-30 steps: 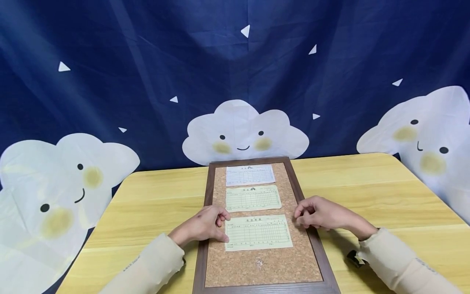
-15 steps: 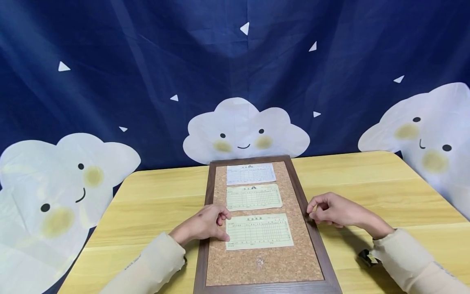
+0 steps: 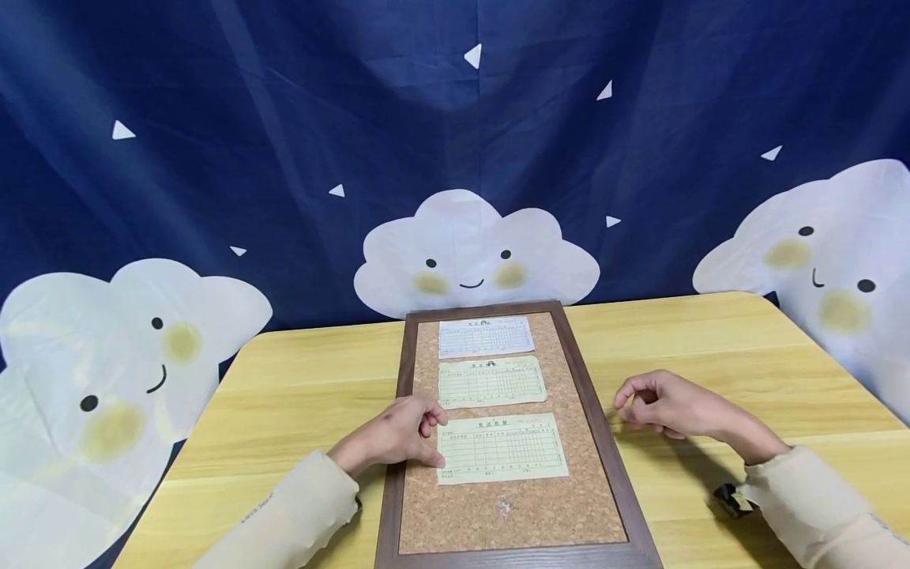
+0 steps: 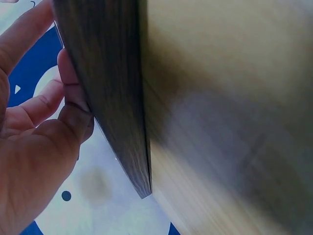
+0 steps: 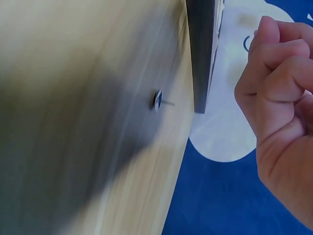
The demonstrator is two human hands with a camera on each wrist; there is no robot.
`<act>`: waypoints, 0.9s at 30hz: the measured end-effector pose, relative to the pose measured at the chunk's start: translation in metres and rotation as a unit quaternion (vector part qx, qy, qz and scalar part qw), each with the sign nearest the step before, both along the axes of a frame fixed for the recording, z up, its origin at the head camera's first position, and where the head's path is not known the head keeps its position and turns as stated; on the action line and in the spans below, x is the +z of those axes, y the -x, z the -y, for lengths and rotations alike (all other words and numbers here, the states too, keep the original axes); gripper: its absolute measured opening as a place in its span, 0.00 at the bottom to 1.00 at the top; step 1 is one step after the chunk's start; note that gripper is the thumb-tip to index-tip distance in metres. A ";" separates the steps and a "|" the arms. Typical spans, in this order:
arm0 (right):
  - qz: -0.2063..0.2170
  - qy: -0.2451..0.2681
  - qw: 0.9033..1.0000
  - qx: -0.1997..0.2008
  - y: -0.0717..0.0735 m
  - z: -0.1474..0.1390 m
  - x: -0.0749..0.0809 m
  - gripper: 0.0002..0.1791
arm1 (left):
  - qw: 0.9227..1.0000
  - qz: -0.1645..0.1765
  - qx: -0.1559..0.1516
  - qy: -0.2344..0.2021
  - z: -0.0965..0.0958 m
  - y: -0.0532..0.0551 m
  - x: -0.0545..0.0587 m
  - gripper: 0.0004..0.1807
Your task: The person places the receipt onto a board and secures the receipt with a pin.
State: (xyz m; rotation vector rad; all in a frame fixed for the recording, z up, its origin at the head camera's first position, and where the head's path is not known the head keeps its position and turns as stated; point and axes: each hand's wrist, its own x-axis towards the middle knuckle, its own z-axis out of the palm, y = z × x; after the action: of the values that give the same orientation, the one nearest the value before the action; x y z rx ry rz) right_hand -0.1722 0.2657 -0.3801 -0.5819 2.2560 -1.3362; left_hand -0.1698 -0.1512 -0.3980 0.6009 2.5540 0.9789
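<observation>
A framed corkboard (image 3: 512,521) lies on the table with three printed paper forms up its length. My left hand (image 3: 398,431) rests over the board's left side, thumb and fingertips at the left edge of the lowest, pale green form (image 3: 505,449). In the left wrist view the thumb and fingers meet at the dark frame edge (image 4: 107,93). My right hand (image 3: 675,407) hovers right of the board, fingers loosely bent and nothing seen between them. The right wrist view shows a thumbtack (image 5: 157,100) on the tabletop, its pin pointing out.
Farther up the board are a second green form (image 3: 490,383) and a bluish-white form (image 3: 486,338), each with a small dark spot at its top middle. A dark blue cloth (image 3: 298,95) with cloud faces hangs behind the wooden table (image 3: 306,371).
My right hand has moved right, from over the board's right edge to above the bare table beside it. The left hand has stayed at the lowest form.
</observation>
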 end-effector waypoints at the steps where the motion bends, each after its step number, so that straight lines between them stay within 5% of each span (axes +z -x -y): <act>1: 0.000 0.001 1.000 -0.002 0.000 -0.002 0.000 0.10 | 1.000 0.000 0.000 0.000 0.000 0.000 0.000 0.25; 27: -0.006 -0.016 0.999 -0.028 -0.003 -0.032 -0.009 0.08 | 1.000 0.003 -0.006 -0.003 0.001 0.001 0.001 0.24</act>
State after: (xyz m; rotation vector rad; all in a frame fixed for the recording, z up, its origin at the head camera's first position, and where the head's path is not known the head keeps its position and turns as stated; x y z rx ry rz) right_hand -0.1689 0.2975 -0.3893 -0.5205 2.3146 -1.3247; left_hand -0.1709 -0.1517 -0.3965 0.6122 2.5399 0.9848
